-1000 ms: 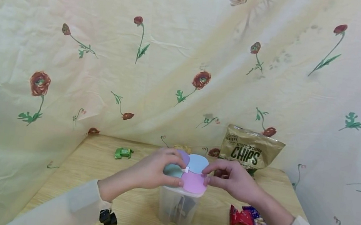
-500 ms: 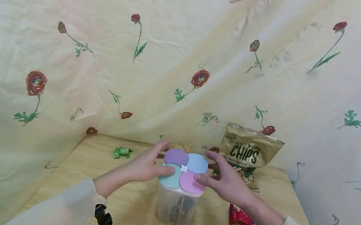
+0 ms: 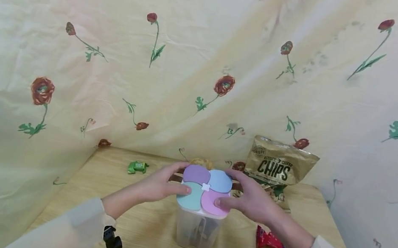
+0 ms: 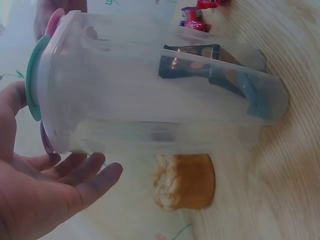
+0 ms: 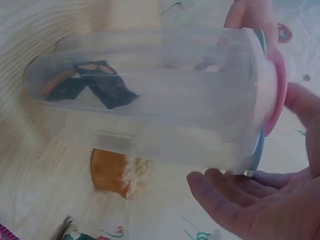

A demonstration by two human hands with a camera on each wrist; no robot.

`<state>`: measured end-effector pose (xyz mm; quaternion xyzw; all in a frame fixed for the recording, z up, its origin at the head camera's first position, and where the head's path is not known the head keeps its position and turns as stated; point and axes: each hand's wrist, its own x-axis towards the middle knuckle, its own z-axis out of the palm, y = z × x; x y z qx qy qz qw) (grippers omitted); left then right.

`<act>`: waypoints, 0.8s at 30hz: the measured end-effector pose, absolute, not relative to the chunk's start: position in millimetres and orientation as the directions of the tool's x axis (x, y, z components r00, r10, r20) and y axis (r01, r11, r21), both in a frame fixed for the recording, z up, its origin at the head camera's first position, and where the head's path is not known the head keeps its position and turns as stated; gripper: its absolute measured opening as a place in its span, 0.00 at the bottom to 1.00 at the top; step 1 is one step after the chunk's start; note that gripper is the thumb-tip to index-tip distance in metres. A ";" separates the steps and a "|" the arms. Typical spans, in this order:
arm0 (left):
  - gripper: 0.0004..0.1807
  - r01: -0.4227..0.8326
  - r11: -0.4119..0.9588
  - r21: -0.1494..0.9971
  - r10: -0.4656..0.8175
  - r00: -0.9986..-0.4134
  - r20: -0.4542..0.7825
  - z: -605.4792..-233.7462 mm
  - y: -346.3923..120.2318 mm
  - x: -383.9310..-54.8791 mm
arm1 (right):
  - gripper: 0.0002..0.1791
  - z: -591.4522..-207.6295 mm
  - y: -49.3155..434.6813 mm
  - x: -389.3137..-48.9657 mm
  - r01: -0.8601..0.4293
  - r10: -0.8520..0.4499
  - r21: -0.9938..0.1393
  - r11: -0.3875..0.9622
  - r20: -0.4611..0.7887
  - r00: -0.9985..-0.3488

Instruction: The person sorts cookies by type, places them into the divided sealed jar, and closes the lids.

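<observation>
A tall clear plastic storage container [image 3: 196, 231] stands upright on the wooden table, its lid [image 3: 206, 187] made of purple, blue, green and pink petals round a white centre. My left hand [image 3: 157, 184] grips the lid's left side, thumb on the green petal and fingers round the far side. On the right, my right hand [image 3: 251, 198] holds it likewise, its thumb on the pink petal. The wrist views show the fingers of my left hand [image 4: 55, 185] and right hand [image 5: 260, 200] at the rim. Dark packets [image 4: 200, 70] lie inside the container, towards its bottom.
A gold chips bag [image 3: 280, 162] leans against the flowered cloth at the back right. Red snack packets [image 3: 270, 239] lie near my right forearm, a green packet [image 3: 137, 167] at the back left. Behind the container sits an orange-brown thing with a ragged pale top [image 4: 185, 181].
Both hands have moved outward from the lid's middle to its sides, thumbs on top. Since half a second ago they have closed in on the rim. The container stays in place.
</observation>
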<state>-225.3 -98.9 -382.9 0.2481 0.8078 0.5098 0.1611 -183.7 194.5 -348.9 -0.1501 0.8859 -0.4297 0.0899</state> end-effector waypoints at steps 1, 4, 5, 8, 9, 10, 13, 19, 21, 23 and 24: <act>0.43 0.237 0.361 0.902 0.562 -0.827 -0.007 -382.2 -98.6 -225.0 | 0.52 -347.5 194.1 -183.8 -0.210 -0.357 -0.774 0.597 -0.022 -0.934; 0.43 0.238 0.371 0.898 0.551 -0.834 -0.007 -380.7 -97.9 -224.8 | 0.53 -346.0 193.9 -184.7 -0.255 -0.391 -0.746 0.616 -0.008 -0.921; 0.43 0.238 0.371 0.898 0.552 -0.834 -0.008 -379.8 -97.7 -224.6 | 0.53 -346.3 194.4 -185.0 -0.271 -0.408 -0.742 0.613 -0.003 -0.913; 0.42 0.240 0.367 0.899 0.561 -0.828 -0.009 -378.6 -97.2 -224.6 | 0.57 -346.9 196.6 -185.5 -0.277 -0.436 -0.756 0.593 -0.013 -0.900; 0.42 0.240 0.364 0.900 0.564 -0.825 -0.008 -378.3 -97.1 -224.7 | 0.58 -347.2 197.1 -185.8 -0.278 -0.445 -0.760 0.587 -0.017 -0.895; 0.42 0.241 0.361 0.901 0.566 -0.824 -0.007 -378.1 -97.1 -224.7 | 0.59 -347.2 197.3 -186.0 -0.274 -0.451 -0.766 0.581 -0.022 -0.892; 0.42 0.239 0.354 0.904 0.568 -0.823 -0.005 -378.3 -97.4 -224.1 | 0.62 -345.8 195.9 -186.3 -0.262 -0.451 -0.766 0.587 -0.041 -0.891; 0.41 0.235 0.350 0.907 0.580 -0.814 -0.012 -378.6 -96.7 -221.5 | 0.64 -338.2 189.2 -184.6 -0.209 -0.404 -0.752 0.625 -0.082 -0.911; 0.42 0.230 0.348 0.909 0.582 -0.813 -0.017 -378.2 -96.2 -221.2 | 0.64 -336.9 188.3 -184.7 -0.205 -0.395 -0.745 0.635 -0.086 -0.915; 0.42 0.225 0.347 0.910 0.578 -0.816 -0.019 -378.3 -95.9 -221.2 | 0.63 -337.4 189.6 -185.1 -0.223 -0.408 -0.745 0.628 -0.072 -0.910; 0.42 0.222 0.348 0.911 0.575 -0.818 -0.021 -378.7 -96.0 -221.5 | 0.63 -339.1 190.8 -185.2 -0.231 -0.418 -0.753 0.616 -0.064 -0.906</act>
